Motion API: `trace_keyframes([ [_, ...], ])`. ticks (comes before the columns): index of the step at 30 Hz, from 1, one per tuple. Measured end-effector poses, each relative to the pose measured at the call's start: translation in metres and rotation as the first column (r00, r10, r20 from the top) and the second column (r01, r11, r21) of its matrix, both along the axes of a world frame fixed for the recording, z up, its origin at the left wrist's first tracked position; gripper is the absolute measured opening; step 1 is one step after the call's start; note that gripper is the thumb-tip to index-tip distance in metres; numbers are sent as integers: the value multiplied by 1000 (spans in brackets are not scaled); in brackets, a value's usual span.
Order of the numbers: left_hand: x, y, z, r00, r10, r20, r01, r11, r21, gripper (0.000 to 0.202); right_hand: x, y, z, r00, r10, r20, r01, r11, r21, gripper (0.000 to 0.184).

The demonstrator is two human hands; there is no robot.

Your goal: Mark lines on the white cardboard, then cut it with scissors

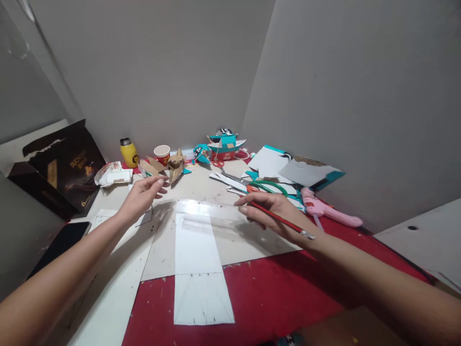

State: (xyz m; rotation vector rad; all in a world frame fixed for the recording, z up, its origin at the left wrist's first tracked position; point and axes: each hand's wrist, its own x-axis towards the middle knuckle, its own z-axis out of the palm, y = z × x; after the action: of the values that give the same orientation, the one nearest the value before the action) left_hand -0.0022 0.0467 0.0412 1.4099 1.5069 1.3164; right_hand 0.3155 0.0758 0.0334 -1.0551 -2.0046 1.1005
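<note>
Left hand (142, 196): thumb and forefinger nearly meeting, other fingers loosely curled; can't tell if they grip the near end of the clear ruler (193, 207). Right hand (274, 210): half-curled, red pencil (279, 219) lodged against the fingers, eraser end toward the wrist; fingertips by the ruler's other end, contact unclear. Ruler sits between the hands, over the far end of the white paper strip (199, 247), looks lifted off it. Strip lies across the cardboard sheet (162, 254) and over its edge onto the red table cover (273, 288); lines drawn on its near end. For good marking: ruler flat, square to the strip, left fingers spread and pressing, pencil tight along the edge.
</note>
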Motion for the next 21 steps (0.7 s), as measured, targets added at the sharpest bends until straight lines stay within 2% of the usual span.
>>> trace_keyframes([
  [4, 14, -22, 0, 992, -101, -78, 96, 993, -67, 33, -11, 9, -3, 995, 98, 23, -98, 995, 26, 27],
  [8, 28, -31, -6, 980, -167, -108, 152, 980, -132, 27, -19, 18, -3, 988, 156, -1, -156, 988, 2, 26],
  [12, 25, -31, -7, 979, -201, -10, 195, 959, -206, 24, -16, 25, -2, 985, 174, 3, -174, 984, -26, 25],
  [14, 21, -30, -7, 983, -164, 79, 178, 959, -222, 29, -13, 24, -1, 974, 226, 10, -225, 972, -71, 24],
  [18, 19, -20, -9, 963, 20, 268, 39, 977, -211, 41, -18, 6, -1, 926, 375, -46, -371, 880, -296, 25],
  [21, 25, -11, -9, 930, 115, 349, -34, 973, -230, 40, -32, -15, -1, 915, 321, -243, -402, 769, -497, 27],
])
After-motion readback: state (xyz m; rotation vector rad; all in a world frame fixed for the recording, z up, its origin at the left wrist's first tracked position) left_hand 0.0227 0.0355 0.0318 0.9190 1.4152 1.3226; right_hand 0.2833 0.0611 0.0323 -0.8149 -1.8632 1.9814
